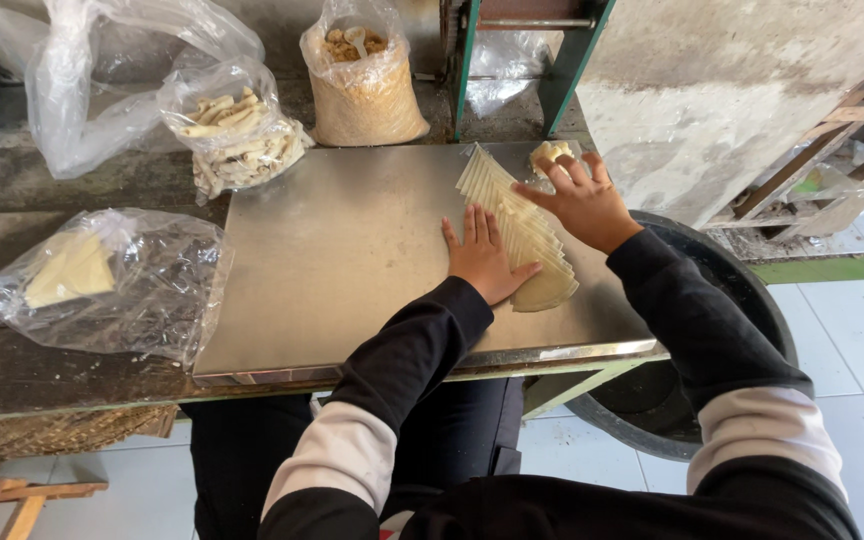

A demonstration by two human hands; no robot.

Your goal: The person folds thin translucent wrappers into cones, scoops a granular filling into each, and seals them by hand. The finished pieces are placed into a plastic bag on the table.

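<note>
Far left, a crinkled clear bag [102, 280] of pale sheets lies on the wooden bench [12, 370]. Behind it, a bag of rolled sticks [237, 130], then a tall bag of tan crumbs [364, 85]. Steel tray [352, 250] mid-bench. Left hand [480, 258] flat, fingers spread, pressing the edge of fanned thin wrappers [522, 235]. Right hand [580, 200] open, fingertips on the fan's top. Small pale lump [550, 152] beyond, partly hidden. Black tub [752, 310] right, cut off.
</note>
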